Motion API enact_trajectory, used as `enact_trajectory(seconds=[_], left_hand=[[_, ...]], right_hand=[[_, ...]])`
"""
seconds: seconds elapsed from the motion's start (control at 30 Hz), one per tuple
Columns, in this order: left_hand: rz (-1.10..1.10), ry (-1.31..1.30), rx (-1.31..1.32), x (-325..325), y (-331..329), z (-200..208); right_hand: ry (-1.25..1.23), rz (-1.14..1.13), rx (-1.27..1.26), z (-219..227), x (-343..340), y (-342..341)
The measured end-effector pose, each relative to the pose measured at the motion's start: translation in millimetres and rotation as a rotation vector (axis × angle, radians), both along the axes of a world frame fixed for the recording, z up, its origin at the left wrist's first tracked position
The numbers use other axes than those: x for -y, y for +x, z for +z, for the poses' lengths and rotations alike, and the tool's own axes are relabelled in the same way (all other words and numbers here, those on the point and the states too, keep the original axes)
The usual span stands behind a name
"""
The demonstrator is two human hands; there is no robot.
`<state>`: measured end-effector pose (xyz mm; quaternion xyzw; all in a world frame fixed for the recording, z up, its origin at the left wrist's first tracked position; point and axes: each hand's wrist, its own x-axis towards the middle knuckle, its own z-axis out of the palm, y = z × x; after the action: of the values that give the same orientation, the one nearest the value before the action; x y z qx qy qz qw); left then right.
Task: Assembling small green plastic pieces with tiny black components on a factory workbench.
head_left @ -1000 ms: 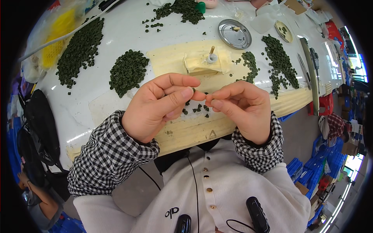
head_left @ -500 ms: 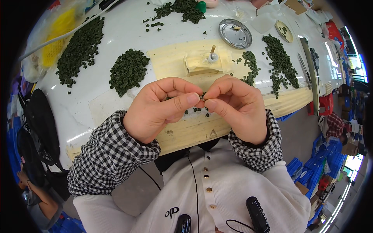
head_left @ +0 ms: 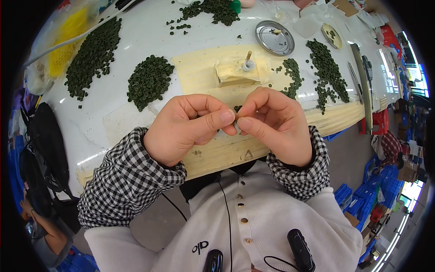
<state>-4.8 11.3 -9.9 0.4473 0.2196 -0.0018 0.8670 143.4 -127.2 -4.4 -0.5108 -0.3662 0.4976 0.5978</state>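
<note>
My left hand (head_left: 188,127) and my right hand (head_left: 277,124) meet over the near edge of the table, thumbs and forefingers pinched tip to tip. Between the fingertips is a small dark piece (head_left: 235,122), mostly covered by them; it looks like one of the dark green, disc-shaped parts nearby. Another such dark green part (head_left: 238,108) shows just beyond the fingertips; whether it is held or lies on the table I cannot tell. A tape-covered block (head_left: 238,77) stands past my hands, with a white ring and a brown peg (head_left: 248,56) upright on top.
Dark green parts lie in a round heap (head_left: 149,84), a long heap (head_left: 93,59) at left, one at the back (head_left: 219,11), and two at right (head_left: 326,70). A round metal lid (head_left: 275,38) lies at back right. Tweezers (head_left: 355,81) rest by the right edge.
My hands stay nearly in place. The pinched fingertips have shifted slightly, and the left fingers have curled a little lower around the small piece.
</note>
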Motion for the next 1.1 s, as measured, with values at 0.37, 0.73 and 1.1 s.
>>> enact_trajectory(seconds=[0.37,0.73,1.1], left_hand=[[-0.128,-0.039,0.043,-2.0,-1.4,2.0],[0.003,-0.019,0.079,0.9,-0.6,2.3],[0.019,0.139,0.104,1.9,-0.7,9.8]], right_hand=[[-0.046,0.137,-0.267,4.7,2.4,-0.9],[0.050,-0.029,-0.080,3.3,-0.2,-9.3],[0.063,-0.013,-0.145,-1.1,-0.7,-5.8]])
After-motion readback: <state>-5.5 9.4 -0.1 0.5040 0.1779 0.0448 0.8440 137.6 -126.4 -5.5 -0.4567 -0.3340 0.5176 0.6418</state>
